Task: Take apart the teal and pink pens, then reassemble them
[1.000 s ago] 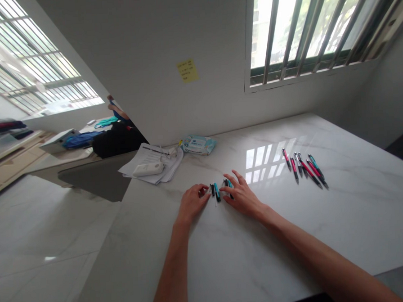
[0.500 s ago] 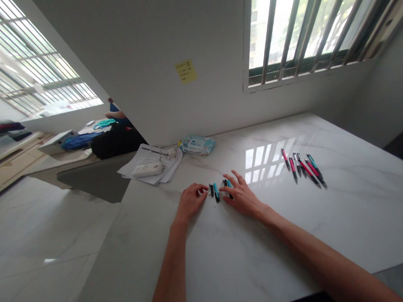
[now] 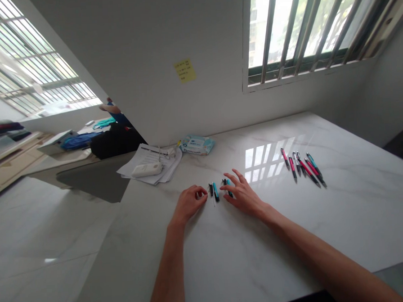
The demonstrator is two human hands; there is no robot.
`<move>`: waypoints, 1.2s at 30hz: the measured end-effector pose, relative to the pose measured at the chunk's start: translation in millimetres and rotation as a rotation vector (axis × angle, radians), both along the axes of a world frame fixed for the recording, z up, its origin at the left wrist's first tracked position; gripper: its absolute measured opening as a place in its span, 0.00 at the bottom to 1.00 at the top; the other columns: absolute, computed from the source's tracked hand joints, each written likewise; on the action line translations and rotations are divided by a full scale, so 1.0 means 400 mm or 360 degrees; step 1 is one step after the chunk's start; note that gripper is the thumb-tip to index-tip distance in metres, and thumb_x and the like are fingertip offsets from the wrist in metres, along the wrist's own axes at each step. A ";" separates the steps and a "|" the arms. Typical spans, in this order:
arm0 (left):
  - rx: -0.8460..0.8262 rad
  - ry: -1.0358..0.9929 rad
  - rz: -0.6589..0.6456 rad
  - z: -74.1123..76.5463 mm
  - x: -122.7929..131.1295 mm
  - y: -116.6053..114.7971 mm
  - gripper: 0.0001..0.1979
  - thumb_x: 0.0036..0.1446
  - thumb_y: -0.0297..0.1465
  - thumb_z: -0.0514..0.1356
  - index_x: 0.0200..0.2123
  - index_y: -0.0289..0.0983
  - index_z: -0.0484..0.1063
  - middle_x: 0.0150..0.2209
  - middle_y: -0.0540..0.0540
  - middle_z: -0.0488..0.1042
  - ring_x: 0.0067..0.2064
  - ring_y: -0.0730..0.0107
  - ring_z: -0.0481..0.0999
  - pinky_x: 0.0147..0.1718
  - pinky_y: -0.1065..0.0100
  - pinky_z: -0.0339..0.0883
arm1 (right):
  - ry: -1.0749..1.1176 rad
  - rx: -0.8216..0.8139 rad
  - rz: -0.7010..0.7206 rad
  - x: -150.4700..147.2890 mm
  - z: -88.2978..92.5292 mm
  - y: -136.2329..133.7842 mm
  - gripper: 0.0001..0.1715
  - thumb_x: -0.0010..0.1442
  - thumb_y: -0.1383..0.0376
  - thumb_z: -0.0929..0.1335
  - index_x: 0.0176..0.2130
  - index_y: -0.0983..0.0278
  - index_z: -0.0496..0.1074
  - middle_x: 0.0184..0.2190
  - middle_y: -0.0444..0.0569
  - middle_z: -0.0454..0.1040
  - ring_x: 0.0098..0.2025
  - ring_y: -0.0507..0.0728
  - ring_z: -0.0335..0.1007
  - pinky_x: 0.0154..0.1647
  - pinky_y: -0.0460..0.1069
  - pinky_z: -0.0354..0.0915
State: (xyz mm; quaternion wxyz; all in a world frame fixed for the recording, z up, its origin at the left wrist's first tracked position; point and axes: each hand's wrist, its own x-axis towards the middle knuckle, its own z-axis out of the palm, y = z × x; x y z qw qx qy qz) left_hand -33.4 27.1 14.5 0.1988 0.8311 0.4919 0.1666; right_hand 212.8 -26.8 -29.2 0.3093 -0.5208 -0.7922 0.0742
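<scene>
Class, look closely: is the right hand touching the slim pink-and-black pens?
No, the right hand is beside the slim turquoise-and-black tube, apart from the pink-and-black pens.

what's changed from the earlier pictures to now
The left hand has eased slightly left, away from the black pen piece; in the background, another person's arm extends further left. No clear grasp or release shows. The right hand stays spread beside the turquoise-and-black pen barrel; the click pens lie as before.
</scene>
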 end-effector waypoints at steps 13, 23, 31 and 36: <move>-0.0016 0.0056 0.0083 -0.007 0.004 0.000 0.09 0.58 0.35 0.62 0.36 0.40 0.83 0.35 0.44 0.82 0.36 0.61 0.78 0.39 0.64 0.67 | 0.0037 0.0011 -0.0004 0.004 0.015 -0.004 0.16 0.66 0.65 0.70 0.52 0.58 0.79 0.69 0.53 0.61 0.75 0.70 0.40 0.72 0.69 0.54; -0.0058 -0.0230 0.0203 0.003 0.006 0.002 0.13 0.59 0.34 0.58 0.43 0.39 0.80 0.33 0.48 0.82 0.34 0.65 0.79 0.38 0.67 0.69 | 0.0053 0.0052 0.0006 0.005 0.008 -0.002 0.16 0.66 0.66 0.70 0.52 0.58 0.80 0.68 0.52 0.62 0.75 0.70 0.41 0.72 0.69 0.54; -0.0099 -0.0305 0.0249 -0.005 0.017 0.002 0.08 0.59 0.34 0.59 0.35 0.40 0.78 0.35 0.48 0.83 0.36 0.64 0.82 0.39 0.67 0.70 | 0.0055 0.0034 0.0013 0.004 0.012 -0.005 0.16 0.65 0.67 0.70 0.52 0.57 0.79 0.68 0.52 0.62 0.75 0.69 0.41 0.72 0.69 0.54; -0.0133 -0.0271 0.0184 -0.004 0.024 -0.003 0.10 0.57 0.37 0.61 0.36 0.39 0.80 0.34 0.46 0.83 0.35 0.63 0.80 0.39 0.65 0.70 | 0.0061 0.0039 0.0011 0.003 0.009 -0.004 0.17 0.65 0.67 0.70 0.52 0.57 0.79 0.69 0.51 0.61 0.75 0.70 0.41 0.71 0.70 0.55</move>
